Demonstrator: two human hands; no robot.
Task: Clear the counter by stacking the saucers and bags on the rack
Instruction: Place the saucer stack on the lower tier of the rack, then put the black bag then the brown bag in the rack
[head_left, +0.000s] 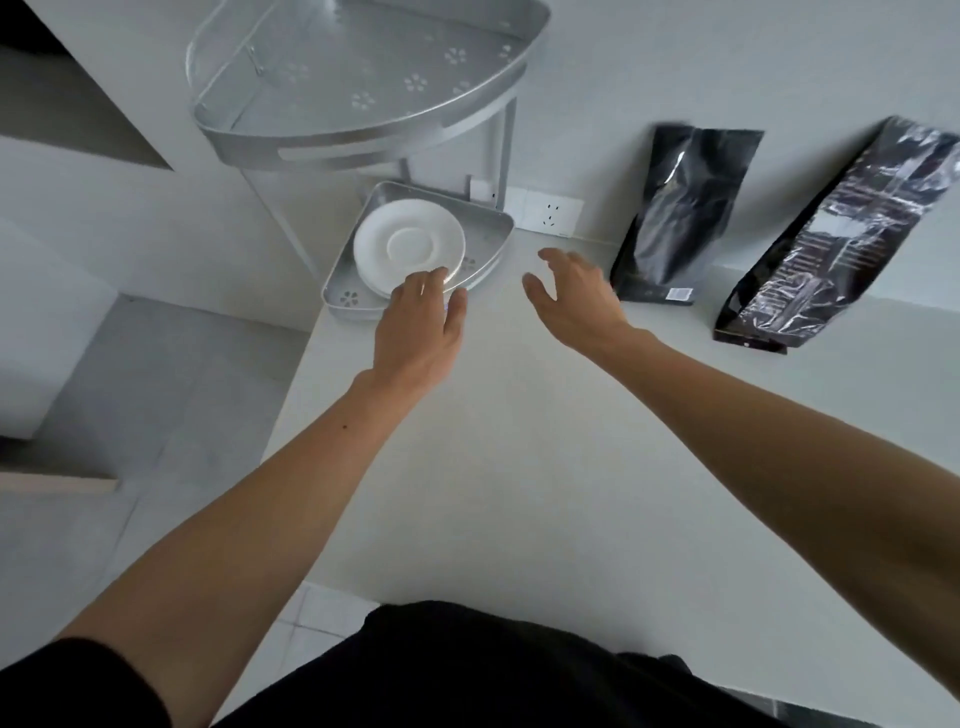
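Two black bags stand on the pale counter (519, 467), leaning back against the wall: the near bag (675, 218) is just beyond the right hand (576, 296), and the far bag (841, 244), shinier and creased, stands farther right, apart from the first. The right hand hovers over the counter with its fingers spread wide and holds nothing; its fingertips are close to the near bag's lower left corner, though whether they touch it cannot be told.

White saucers (410, 244) lie stacked on the bottom shelf (488, 228) of the metal corner rack (363, 88), which stands at the counter's far left corner. How many saucers make up the stack cannot be told. The left hand (421, 327) reaches to the near edge of that stack, palm down, fingers loosely opened, with the fingertips resting at the top saucer's rim; it does not seem to grip the saucer. The rack's upper shelf sits above the stack. A white wall socket (545, 213) shows between the rack and the near bag.
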